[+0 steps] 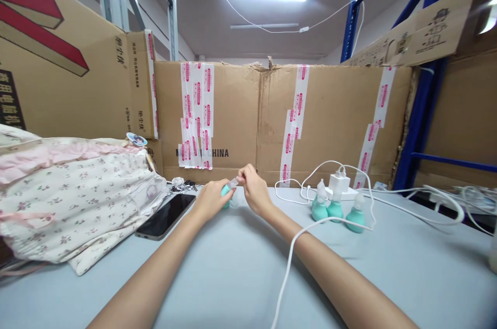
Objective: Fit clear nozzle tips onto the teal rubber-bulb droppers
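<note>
My left hand (212,198) is closed round a small teal bulb (225,190) near the far side of the grey table (233,267). My right hand (251,189) pinches the clear tip (233,183) that sticks out of that bulb. Both hands meet just in front of the cardboard wall (330,122). Three more teal bulbs with clear tips (336,208) stand in a group to the right of my right hand. A white cable (289,261) runs over my right forearm toward them.
A dark phone (166,216) lies face up left of my left hand, beside a floral cloth bag (77,199). A white charger block (339,182) with cables sits behind the bulbs. Blue rack posts (423,111) stand at the right.
</note>
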{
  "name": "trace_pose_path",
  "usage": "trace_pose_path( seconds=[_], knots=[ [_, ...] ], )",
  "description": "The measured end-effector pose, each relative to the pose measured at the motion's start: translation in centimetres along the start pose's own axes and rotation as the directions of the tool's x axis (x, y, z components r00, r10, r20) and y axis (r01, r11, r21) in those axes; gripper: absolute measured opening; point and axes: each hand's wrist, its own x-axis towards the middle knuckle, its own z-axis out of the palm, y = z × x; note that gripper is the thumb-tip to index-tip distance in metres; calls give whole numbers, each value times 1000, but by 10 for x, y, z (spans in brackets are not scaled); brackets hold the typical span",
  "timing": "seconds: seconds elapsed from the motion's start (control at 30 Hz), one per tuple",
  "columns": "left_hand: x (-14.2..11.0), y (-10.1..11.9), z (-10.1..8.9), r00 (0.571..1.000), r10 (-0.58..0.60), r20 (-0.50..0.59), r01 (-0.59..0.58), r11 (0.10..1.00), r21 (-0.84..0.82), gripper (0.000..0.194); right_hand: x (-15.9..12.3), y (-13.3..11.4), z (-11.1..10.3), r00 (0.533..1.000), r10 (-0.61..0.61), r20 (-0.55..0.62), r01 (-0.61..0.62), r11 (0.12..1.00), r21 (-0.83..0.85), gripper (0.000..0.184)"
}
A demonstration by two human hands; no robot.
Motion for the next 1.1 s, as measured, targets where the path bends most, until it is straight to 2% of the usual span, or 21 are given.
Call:
trace_pose_path(
  seconds=[0.13,0.23,0.33,0.47,0.57,0.7,0.77,0.93,1.1],
  knots=[
    [-1,-8,1,1000,-20,6,19,999,50,31,13,19,-25,961,110,-255,-111,994,12,14],
    [1,-14,1,996,-86,-28,85,996,-29,34,18,37,-39,943,147,-299,-158,987,-13,17],
    [4,-17,1,993,-104,-57,100,992,-73,36,14,47,-37,975,146,-165,-152,988,-25,15],
    [4,-20,4,993,-101,-64,96,993,-76,38,7,41,-24,994,86,72,-80,993,-91,16],
    [4,-22,5,993,-98,-71,93,992,-81,39,5,32,-18,976,43,212,-13,990,-141,14],
    [5,-22,2,988,-125,-88,113,986,-124,39,2,30,-14,911,18,412,101,959,-266,12],
    [5,-22,1,986,-135,-93,122,983,-140,39,0,31,-12,885,18,465,137,945,-298,12],
    [6,-24,2,986,-137,-93,125,984,-124,39,-3,31,-10,867,15,499,166,934,-316,9],
    [6,-26,3,987,-132,-91,123,987,-103,39,-3,30,-9,827,43,561,207,904,-375,10]
  ],
)
